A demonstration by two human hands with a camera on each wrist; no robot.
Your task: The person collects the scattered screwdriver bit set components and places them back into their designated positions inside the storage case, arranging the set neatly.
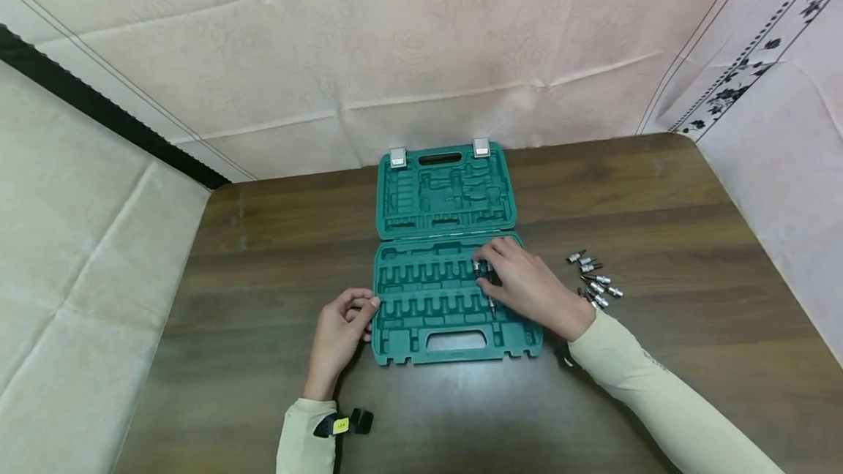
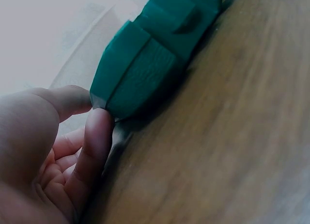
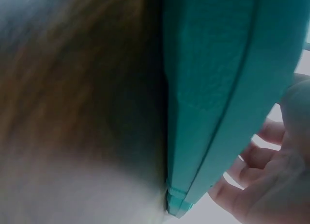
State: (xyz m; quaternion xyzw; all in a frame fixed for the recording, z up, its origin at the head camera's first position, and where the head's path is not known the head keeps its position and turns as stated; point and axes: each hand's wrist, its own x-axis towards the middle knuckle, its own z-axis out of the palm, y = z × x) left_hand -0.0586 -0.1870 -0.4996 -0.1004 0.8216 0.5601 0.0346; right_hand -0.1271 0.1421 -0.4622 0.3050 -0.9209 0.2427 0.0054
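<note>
A green toolbox case point(image 1: 395, 348) lies unfolded on the table, its moulded slots facing up. My left hand point(image 1: 339, 331) pinches the left edge of the case between thumb and fingers; in the left wrist view the fingertips point(image 2: 99, 120) meet the case's corner. Over the right part of the lower half, my right hand point(image 1: 527, 280) holds a small silver-and-dark bit socket point(image 1: 477, 268) between thumb and fingers. Another bit socket point(image 1: 492, 306) sits in the case just below the thumb. The case side hides the right fingertips in the right wrist view.
Several loose bit sockets point(image 1: 596, 284) lie on the wooden table point(image 1: 276, 254) to the right of the case. The lid point(image 1: 448, 192) leans back with two silver latches at its far edge. Pale cloth point(image 1: 408, 57) hangs behind the table.
</note>
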